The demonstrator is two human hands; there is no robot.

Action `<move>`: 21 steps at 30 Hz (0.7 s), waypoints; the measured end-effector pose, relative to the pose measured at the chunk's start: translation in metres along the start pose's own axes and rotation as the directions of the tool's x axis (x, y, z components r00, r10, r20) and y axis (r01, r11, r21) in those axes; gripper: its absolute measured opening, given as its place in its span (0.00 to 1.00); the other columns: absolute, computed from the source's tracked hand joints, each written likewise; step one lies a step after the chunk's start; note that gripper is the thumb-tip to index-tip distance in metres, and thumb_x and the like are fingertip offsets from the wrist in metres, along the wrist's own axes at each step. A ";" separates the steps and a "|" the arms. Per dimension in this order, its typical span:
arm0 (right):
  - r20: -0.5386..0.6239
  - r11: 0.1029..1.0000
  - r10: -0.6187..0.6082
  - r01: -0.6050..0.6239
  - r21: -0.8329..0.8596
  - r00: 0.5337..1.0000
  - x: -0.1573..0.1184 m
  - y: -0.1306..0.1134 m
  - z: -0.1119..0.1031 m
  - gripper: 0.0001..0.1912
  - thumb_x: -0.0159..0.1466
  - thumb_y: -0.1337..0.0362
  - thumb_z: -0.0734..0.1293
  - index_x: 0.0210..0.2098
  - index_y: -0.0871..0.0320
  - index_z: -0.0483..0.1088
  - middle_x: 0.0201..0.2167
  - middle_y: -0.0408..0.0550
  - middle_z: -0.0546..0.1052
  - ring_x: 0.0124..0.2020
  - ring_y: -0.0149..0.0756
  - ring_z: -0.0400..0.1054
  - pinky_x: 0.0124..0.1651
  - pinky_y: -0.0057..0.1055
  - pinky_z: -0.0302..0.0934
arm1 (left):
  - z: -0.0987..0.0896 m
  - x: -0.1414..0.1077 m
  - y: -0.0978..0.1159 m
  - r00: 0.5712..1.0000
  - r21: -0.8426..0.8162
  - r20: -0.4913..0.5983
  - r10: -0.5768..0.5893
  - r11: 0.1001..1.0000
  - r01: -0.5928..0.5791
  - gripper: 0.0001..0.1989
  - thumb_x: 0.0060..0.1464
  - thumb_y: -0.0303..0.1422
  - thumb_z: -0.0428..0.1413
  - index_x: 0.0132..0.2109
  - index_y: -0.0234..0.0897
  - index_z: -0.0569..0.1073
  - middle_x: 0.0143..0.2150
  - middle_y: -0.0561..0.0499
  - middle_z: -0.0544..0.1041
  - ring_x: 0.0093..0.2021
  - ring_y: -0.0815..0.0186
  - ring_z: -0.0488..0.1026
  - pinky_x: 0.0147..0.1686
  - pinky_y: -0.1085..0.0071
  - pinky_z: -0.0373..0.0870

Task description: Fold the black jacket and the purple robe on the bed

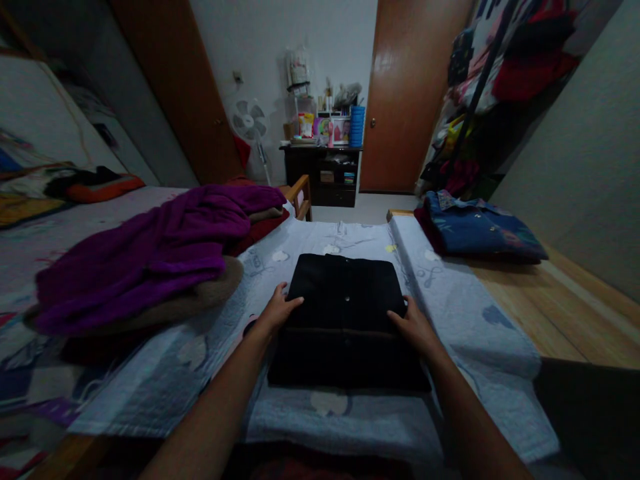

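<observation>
A black garment (345, 333), folded into a rectangle with buttons down its middle, lies flat on a pale blue patterned cloth (330, 403). My left hand (281, 310) grips its left edge, thumb on top and fingers at the side. At the opposite edge, my right hand (411, 323) holds it the same way, thumb on top. The fingers under the edges are partly hidden.
Purple clothing (150, 253) is heaped at the left. A folded blue denim garment (485, 227) rests on a wooden surface (565, 307) at the right. Behind are a wooden chair (303, 197), a white fan (250, 120) and a dark cabinet (305, 167).
</observation>
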State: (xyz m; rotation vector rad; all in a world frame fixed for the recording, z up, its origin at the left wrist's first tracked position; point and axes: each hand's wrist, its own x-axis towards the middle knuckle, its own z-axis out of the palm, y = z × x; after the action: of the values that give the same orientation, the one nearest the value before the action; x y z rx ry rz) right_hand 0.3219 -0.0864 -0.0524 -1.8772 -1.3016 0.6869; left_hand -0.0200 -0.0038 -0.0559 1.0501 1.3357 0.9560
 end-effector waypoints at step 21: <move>0.591 0.630 0.339 -0.643 0.435 0.732 0.027 -0.023 -0.012 0.14 0.59 0.56 0.68 0.35 0.62 0.74 0.31 0.54 0.81 0.31 0.41 0.76 0.38 0.36 0.71 | 0.010 0.023 0.033 0.874 -0.047 0.323 -0.362 0.917 0.397 0.17 0.39 0.34 0.66 0.38 0.35 0.75 0.30 0.44 0.82 0.29 0.55 0.79 0.36 0.57 0.77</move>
State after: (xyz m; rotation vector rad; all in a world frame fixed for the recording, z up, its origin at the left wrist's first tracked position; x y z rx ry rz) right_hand 0.3275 -0.0597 -0.0273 -1.5373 -0.6062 1.7311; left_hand -0.0075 0.0267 -0.0308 0.7716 1.1541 0.5369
